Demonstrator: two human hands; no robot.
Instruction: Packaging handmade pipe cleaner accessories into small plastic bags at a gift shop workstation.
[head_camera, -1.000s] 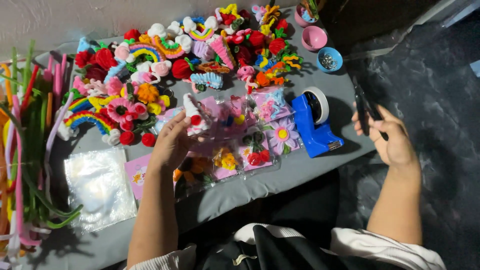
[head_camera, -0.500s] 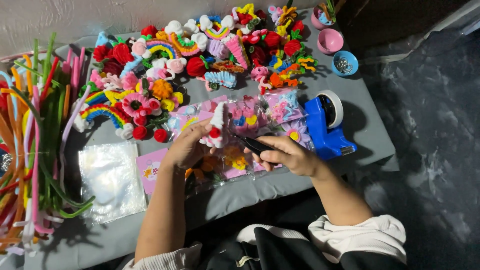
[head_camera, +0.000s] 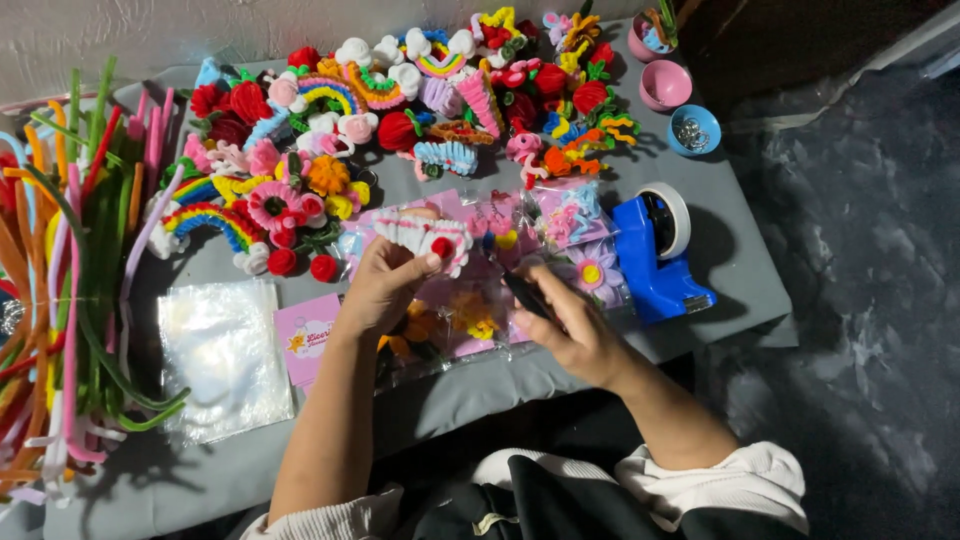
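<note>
My left hand (head_camera: 385, 285) holds a white fuzzy craft piece with a red pompom (head_camera: 425, 235) above a pile of clear bagged flower crafts on pink cards (head_camera: 560, 225). Close beside it, my right hand (head_camera: 570, 330) grips a small black tool (head_camera: 528, 297) whose tip points toward the white piece. Both hands hover over the bagged crafts at the middle of the grey table (head_camera: 730, 250).
A blue tape dispenser (head_camera: 655, 255) stands right of my hands. Several pipe-cleaner rainbows, flowers and hearts (head_camera: 330, 130) fill the back. A bundle of long pipe cleaners (head_camera: 70, 270) lies at left, clear bags (head_camera: 220, 350) and a pink card (head_camera: 305, 340) in front. Small bowls (head_camera: 690, 125) sit at back right.
My right hand came in from the far right with the black tool and now sits next to my left hand, which has lifted the white piece.
</note>
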